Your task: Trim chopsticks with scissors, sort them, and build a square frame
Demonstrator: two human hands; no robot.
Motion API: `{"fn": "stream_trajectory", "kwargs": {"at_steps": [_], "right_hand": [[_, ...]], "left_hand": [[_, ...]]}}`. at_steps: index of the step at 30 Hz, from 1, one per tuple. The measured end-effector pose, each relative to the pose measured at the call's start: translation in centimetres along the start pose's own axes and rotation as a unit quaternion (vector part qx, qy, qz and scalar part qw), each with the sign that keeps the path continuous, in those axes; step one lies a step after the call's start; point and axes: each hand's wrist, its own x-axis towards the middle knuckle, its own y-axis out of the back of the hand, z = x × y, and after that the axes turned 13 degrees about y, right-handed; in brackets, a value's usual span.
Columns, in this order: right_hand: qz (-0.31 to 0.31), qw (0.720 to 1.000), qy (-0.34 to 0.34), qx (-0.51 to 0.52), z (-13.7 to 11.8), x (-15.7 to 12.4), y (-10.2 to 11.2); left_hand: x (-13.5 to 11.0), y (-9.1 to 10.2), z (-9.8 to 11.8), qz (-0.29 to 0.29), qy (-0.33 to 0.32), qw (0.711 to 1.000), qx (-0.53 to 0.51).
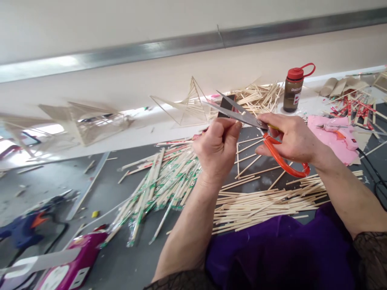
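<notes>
My right hand [292,137] grips scissors [284,161] with orange handles. Their blades are spread and point up and left, above the table. Close to the blades, my left hand [218,147] is closed, thumb pressed against the fingers. Whatever it pinches is mostly hidden; a tiny pale bit shows at the fingertips, and its kind is unclear. Below the hands, thin wooden sticks joined into a triangular frame [238,159] lie on the table. Loose wooden sticks [260,205] are spread between my forearms. Paper-wrapped chopsticks [169,181] with green print lie left of my left forearm.
A red-capped bottle [292,92] stands at the back, beside a stick pile [256,98]. A glue gun [341,135] rests on pink material at right. Another, blue glue gun [27,229] lies at left near a magenta object [75,262]. Stick structures [192,102] line the wall.
</notes>
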Motion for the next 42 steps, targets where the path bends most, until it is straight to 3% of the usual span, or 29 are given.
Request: {"fn": "stream_trajectory", "kwargs": {"at_steps": [5, 9, 17, 22, 25, 27, 29, 32, 34, 37, 42], "right_hand": [[-0.025, 1.000, 0.017, -0.007, 0.8, -0.2, 0.7], [-0.026, 0.998, 0.057, -0.003, 1.2, -0.4, 1.0], [-0.034, 0.994, 0.099, 0.014, 1.3, -0.6, 1.4], [-0.040, 0.991, 0.121, 0.028, 1.2, -0.6, 1.6], [-0.045, 0.992, 0.117, 0.029, 1.3, -0.6, 1.7], [-0.043, 0.994, 0.102, 0.019, 1.3, -0.6, 1.6], [-0.038, 0.996, 0.077, 0.004, 1.3, -0.5, 1.4], [-0.019, 0.999, 0.040, -0.011, 1.1, -0.3, 0.9], [-0.005, 1.000, 0.019, -0.016, 0.7, -0.1, 0.5], [0.009, 1.000, 0.000, -0.029, 0.2, 0.0, 0.0], [0.011, 1.000, -0.008, -0.014, -0.5, 0.0, -0.7]], "left_hand": [[0.2, 0.6, 0.4, -0.083, 0.060, 0.993, -0.055], [0.6, 0.8, 0.7, -0.171, 0.150, 0.960, -0.163], [1.5, 1.7, 1.9, -0.334, 0.331, 0.820, -0.326], [2.0, 2.1, 1.3, -0.439, 0.385, 0.730, -0.356], [2.0, 1.8, 0.8, -0.463, 0.391, 0.707, -0.365], [1.8, 1.5, 0.7, -0.437, 0.382, 0.734, -0.352], [1.5, 1.1, 0.7, -0.361, 0.342, 0.809, -0.313], [0.9, 0.6, 0.7, -0.203, 0.217, 0.936, -0.188], [0.6, 0.3, 0.7, -0.118, 0.119, 0.983, -0.079], [0.3, -0.2, 0.5, -0.053, 0.025, 0.997, 0.048], [0.3, -0.2, -0.2, -0.019, 0.025, 0.992, 0.119]]}}
